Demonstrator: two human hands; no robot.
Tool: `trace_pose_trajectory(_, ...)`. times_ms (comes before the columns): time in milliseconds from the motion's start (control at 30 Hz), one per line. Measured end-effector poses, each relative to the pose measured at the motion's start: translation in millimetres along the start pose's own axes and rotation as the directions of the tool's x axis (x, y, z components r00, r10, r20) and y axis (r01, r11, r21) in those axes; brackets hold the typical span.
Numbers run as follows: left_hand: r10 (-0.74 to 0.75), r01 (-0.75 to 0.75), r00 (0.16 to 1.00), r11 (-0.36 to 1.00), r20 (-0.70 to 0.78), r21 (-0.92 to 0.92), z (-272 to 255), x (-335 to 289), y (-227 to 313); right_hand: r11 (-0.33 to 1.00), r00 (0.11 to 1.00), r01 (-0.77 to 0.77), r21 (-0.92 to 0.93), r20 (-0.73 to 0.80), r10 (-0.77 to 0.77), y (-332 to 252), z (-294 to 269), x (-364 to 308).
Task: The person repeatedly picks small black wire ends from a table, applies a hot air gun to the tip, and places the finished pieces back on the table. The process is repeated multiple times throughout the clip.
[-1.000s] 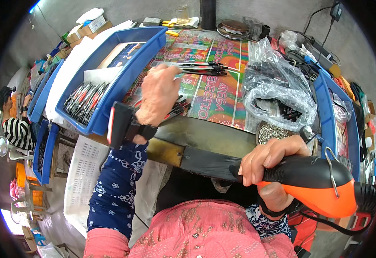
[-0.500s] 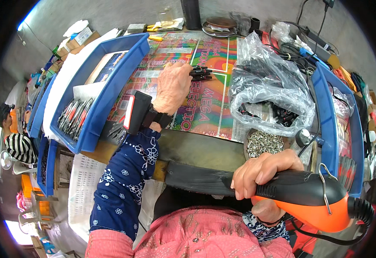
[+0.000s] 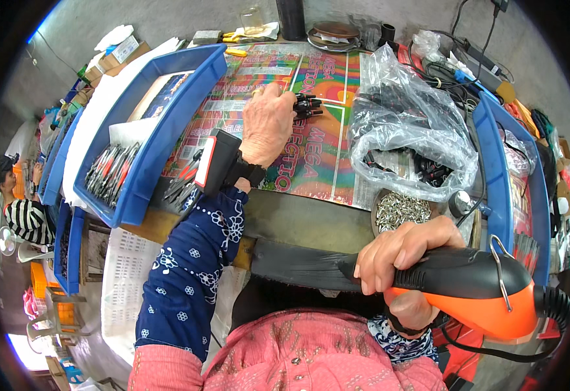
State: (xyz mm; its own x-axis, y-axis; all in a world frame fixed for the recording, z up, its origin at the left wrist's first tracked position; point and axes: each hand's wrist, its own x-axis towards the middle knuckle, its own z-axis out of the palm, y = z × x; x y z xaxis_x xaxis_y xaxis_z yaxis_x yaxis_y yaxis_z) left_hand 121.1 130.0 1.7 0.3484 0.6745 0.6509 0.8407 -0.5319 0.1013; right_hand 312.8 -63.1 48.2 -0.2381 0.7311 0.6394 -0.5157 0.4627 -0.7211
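Note:
My left hand lies over the middle of the bench, its fingers bent round a bundle of thin black sticks whose ends stick out on the right. What lies under the palm is hidden. Near the bench's front edge, my right hand grips an orange and black corded power tool with a wire hook on its body. A long flat black strip runs left from the tool; whether it belongs to the tool I cannot tell. Loose thin dark metal pieces lie beside my left wrist.
A blue bin at left holds thin black and red pieces. At right sit a clear plastic bag of black parts, a dish of small silver pieces and another blue bin. Colourful printed sheet covers the bench. A person sits far left.
My left hand has shifted slightly up and right, with the black sticks still in it. The right hand keeps its grip on the tool, which has tilted slightly.

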Motion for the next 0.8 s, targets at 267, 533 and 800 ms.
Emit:
trace_pose_trajectory(267, 0.042, -0.068, 0.989, 0.98, -0.14, -0.185, -37, -5, 22, 0.991, 0.983, -0.065, -0.121, -0.178, 0.042, -14, 27, -5)
trace_pose_trajectory(533, -0.152, 0.22, 0.975, 0.726, 0.161, -0.651, -120, -75, 70, 0.98, 1.0, 0.003, -0.198, -0.022, -0.007, -20, 39, -3)
trace_pose_trajectory(800, -0.317, 0.762, 0.633, 0.095, 0.706, -0.641, -168, -154, 91, 0.977, 0.994, 0.04, -0.212, 0.104, -0.018, -21, 52, -1)
